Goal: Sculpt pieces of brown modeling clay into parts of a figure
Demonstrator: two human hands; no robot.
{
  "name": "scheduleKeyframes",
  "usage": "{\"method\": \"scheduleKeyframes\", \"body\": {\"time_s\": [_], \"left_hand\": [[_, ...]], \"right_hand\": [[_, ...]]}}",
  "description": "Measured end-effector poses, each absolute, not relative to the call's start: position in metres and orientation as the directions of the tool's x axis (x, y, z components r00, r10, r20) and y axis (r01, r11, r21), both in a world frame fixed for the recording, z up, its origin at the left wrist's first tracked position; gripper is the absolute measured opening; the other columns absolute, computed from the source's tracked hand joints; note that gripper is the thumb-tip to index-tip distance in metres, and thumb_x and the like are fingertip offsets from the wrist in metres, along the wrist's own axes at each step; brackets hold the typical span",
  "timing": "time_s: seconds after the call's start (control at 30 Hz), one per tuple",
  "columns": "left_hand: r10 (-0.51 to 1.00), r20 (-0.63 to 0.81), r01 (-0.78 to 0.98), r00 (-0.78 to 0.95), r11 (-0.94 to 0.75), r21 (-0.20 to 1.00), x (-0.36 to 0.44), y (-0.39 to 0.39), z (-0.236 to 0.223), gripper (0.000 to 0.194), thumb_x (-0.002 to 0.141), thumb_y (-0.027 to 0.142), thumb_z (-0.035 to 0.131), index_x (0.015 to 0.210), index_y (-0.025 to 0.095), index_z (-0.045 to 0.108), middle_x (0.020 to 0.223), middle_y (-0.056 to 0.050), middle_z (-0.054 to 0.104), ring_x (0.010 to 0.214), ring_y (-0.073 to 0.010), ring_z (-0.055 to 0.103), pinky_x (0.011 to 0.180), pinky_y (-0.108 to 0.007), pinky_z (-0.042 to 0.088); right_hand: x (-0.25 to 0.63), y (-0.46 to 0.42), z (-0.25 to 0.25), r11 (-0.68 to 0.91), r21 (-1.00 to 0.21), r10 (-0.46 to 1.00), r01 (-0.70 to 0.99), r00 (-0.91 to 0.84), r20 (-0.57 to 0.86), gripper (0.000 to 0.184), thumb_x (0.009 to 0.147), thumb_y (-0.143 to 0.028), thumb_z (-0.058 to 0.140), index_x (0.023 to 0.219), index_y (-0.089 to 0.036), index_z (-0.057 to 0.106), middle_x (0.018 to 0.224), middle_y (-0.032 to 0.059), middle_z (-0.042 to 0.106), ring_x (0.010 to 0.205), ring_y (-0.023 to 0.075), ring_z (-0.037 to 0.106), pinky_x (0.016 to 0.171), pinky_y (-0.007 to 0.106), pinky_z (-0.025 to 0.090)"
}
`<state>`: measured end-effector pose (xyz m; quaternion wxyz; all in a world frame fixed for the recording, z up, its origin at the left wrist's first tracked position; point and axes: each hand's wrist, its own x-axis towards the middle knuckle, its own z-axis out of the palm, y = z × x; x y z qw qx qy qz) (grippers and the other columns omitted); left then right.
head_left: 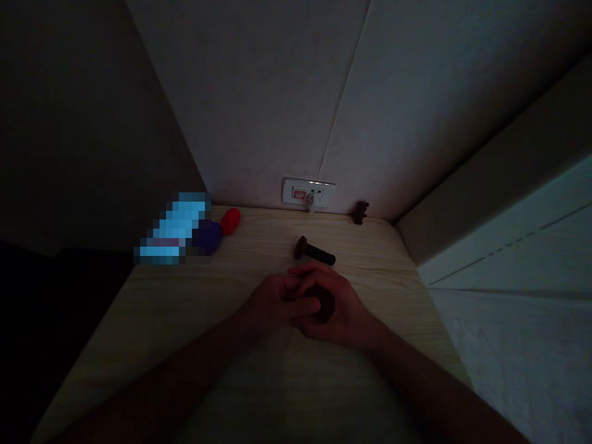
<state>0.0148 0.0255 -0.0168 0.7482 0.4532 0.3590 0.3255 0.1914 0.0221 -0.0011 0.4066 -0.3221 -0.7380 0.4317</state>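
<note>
Above the wooden tabletop, my hands meet around a dark brown rounded lump that looks like modelling clay. My right hand curls about it from the right, with its fingers bent over the far side. From the left, my left hand closes in, its thumb lying against the lump and its other fingers partly hidden behind. Just beyond the fingers lies a piece with a brown disc at one end of a black rod. Dim light hides the lump's exact shape.
At the back left sit a red lump and a purple lump, beside a bright pixelated rectangle. A small dark brown piece stands at the back right. Behind the table, the wall holds a socket panel.
</note>
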Motion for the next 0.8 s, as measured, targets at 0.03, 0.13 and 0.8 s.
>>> {"method": "scheduleKeyframes", "body": {"time_s": [0.03, 0.13, 0.8], "left_hand": [[0.807, -0.242, -0.161, 0.538, 0.381, 0.911, 0.014, 0.026, -0.017, 0.024, 0.069, 0.035, 0.086, 0.079, 0.015, 0.077, 0.074, -0.002, 0.074, 0.066, -0.0146, 0.064, 0.066, -0.026, 0.046], [0.756, -0.237, -0.127, 0.611, 0.389, 0.912, 0.011, 0.027, -0.017, 0.026, 0.069, 0.035, 0.086, 0.083, 0.015, 0.079, 0.079, -0.003, 0.076, 0.071, -0.0157, 0.066, 0.07, -0.027, 0.048], [0.867, -0.236, -0.207, 0.439, 0.353, 0.912, 0.019, 0.023, -0.02, 0.031, 0.067, 0.041, 0.088, 0.079, 0.014, 0.078, 0.074, -0.002, 0.074, 0.069, -0.0148, 0.065, 0.069, -0.026, 0.047]], "right_hand": [[0.194, 0.024, 0.001, 0.399, -0.911, 0.811, 0.105, -0.505, 0.297, 0.038, 0.066, -0.021, 0.088, 0.098, -0.023, 0.069, 0.13, 0.0097, 0.062, 0.119, 0.027, 0.065, 0.102, 0.042, 0.051], [0.197, 0.027, 0.002, 0.349, -0.935, 0.763, 0.057, -0.596, 0.249, 0.034, 0.067, -0.023, 0.089, 0.093, -0.022, 0.067, 0.13, 0.0081, 0.062, 0.119, 0.0258, 0.065, 0.102, 0.042, 0.051], [0.187, 0.023, -0.014, 0.575, -0.789, 0.783, 0.218, -0.428, 0.452, 0.029, 0.072, -0.016, 0.08, 0.097, -0.022, 0.066, 0.115, 0.009, 0.071, 0.102, 0.0235, 0.072, 0.088, 0.036, 0.057]]}}
